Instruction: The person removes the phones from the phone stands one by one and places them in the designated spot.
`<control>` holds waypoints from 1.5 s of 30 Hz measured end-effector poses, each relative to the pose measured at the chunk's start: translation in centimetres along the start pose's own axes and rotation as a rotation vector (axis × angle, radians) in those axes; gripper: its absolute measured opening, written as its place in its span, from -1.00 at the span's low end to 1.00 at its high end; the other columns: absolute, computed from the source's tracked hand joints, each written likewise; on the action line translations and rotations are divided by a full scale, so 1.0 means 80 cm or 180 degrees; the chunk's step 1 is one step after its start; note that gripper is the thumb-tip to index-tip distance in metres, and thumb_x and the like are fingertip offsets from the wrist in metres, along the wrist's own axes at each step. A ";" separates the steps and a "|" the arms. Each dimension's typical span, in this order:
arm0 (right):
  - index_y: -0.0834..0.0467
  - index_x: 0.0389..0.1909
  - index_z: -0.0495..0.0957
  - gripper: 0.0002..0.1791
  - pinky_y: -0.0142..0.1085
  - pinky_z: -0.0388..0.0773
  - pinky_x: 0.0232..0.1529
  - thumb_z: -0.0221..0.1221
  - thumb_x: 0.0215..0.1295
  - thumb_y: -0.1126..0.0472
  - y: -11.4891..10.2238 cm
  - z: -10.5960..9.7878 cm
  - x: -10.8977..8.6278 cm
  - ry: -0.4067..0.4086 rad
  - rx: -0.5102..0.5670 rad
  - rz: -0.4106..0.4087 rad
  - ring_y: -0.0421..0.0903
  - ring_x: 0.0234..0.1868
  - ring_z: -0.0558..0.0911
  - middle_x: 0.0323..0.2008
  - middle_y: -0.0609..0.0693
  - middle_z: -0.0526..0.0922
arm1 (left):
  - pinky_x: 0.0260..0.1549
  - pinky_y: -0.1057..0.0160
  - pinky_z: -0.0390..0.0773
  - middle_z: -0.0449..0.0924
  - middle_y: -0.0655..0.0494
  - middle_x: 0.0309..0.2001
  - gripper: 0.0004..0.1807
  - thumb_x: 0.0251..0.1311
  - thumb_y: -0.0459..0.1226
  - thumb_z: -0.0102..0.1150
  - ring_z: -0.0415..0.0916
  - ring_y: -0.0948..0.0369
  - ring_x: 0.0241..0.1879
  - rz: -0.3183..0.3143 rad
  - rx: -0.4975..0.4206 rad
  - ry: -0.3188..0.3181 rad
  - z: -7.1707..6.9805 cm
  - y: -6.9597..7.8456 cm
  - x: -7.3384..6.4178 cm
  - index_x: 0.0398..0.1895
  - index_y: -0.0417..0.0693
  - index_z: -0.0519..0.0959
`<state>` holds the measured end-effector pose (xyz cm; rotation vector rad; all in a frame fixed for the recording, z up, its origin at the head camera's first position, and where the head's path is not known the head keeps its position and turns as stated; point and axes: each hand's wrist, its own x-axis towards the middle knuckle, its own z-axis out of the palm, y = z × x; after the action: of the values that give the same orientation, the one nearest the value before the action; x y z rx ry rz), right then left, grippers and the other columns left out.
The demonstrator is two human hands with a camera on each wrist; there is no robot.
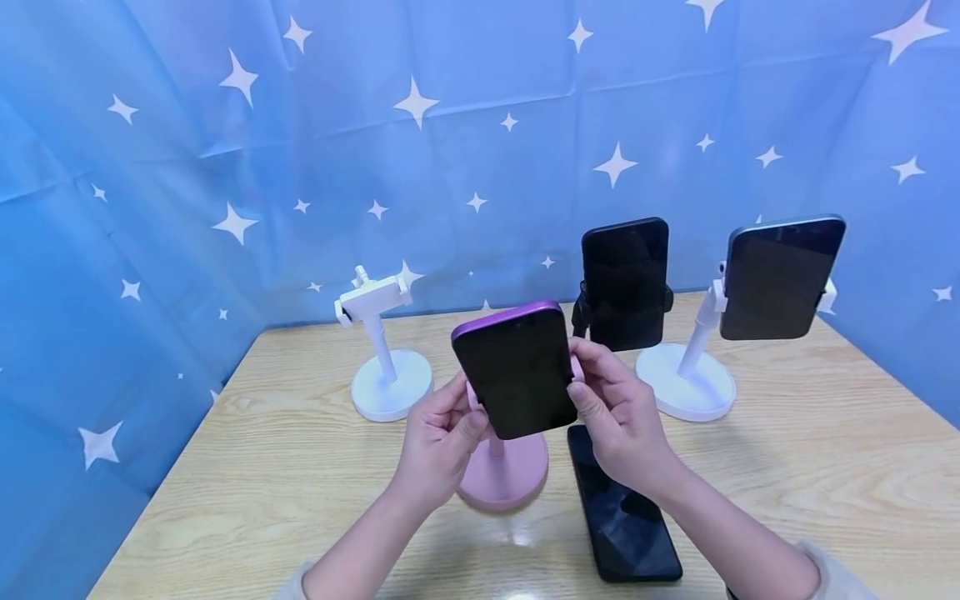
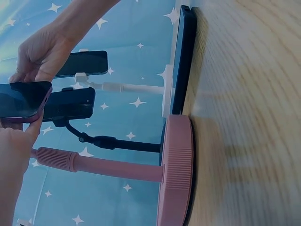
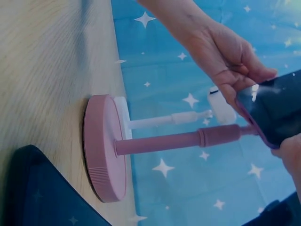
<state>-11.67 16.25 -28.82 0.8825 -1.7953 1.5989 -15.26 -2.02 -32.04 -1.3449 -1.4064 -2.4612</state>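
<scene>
A purple-edged smartphone (image 1: 517, 375) sits tilted in the holder of a pink phone stand (image 1: 504, 475), its dark screen toward me. On its left side my left hand (image 1: 442, 442) pinches the phone and the holder's arm between thumb and fingers. My right hand (image 1: 618, 417) grips the opposite side, thumb at the screen's edge and fingers behind the pink clamp. The stand's round base and ribbed post (image 2: 117, 168) show in the left wrist view, base flat on the table. Most of the holder is hidden behind the phone.
A black phone (image 1: 626, 517) lies flat below my right hand. Behind stand a white phone stand (image 1: 392, 383) with a bare holder, a phone on a black stand (image 1: 626, 283), and another phone (image 1: 782, 279) on a white stand (image 1: 686, 383). A blue starry curtain (image 1: 480, 150) hangs behind the table.
</scene>
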 end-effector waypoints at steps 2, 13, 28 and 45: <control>0.57 -0.01 0.27 -0.70 -0.50 0.40 -0.02 -0.08 0.27 0.49 0.000 0.002 -0.001 -0.0034 0.0014 -0.0040 -0.24 -0.15 0.51 -0.08 -0.08 0.50 | -0.18 0.31 0.52 0.57 0.22 -0.09 -0.54 0.19 -0.25 0.03 0.49 0.40 -0.27 0.0044 -0.0042 -0.0041 -0.001 0.000 -0.001 0.20 0.06 0.37; 0.52 0.01 0.28 -0.70 -0.48 0.42 -0.03 -0.10 0.27 0.50 0.002 0.004 -0.002 -0.0151 0.0087 -0.0118 -0.22 -0.13 0.51 -0.09 -0.04 0.49 | -0.16 0.28 0.51 0.57 0.19 -0.11 -0.55 0.20 -0.28 0.01 0.40 0.40 -0.46 0.0071 -0.0272 -0.0093 -0.003 0.000 -0.006 0.20 0.01 0.37; 0.39 0.08 0.30 -0.65 -0.46 0.40 0.00 -0.10 0.27 0.51 0.004 0.001 -0.007 -0.0226 0.0092 -0.0079 -0.21 -0.07 0.51 -0.03 -0.03 0.47 | -0.16 0.30 0.50 0.57 0.21 -0.11 -0.55 0.17 -0.28 0.06 0.44 0.41 -0.36 -0.0001 -0.0258 -0.0017 -0.005 -0.002 -0.008 0.18 0.06 0.40; 0.37 0.23 0.17 -0.47 -0.46 0.40 0.01 0.00 0.20 0.51 -0.015 -0.002 -0.003 -0.0349 -0.0182 0.0031 -0.17 0.05 0.44 0.14 0.02 0.37 | -0.14 0.40 0.47 0.53 0.28 -0.11 -0.48 -0.02 -0.21 0.30 0.48 0.33 -0.13 0.0006 0.0876 0.0054 -0.021 0.015 0.001 0.09 0.18 0.44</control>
<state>-10.62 16.31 -28.24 0.9527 -1.9133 1.5236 -15.96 -3.92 -31.54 -1.2616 -1.6632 -2.1697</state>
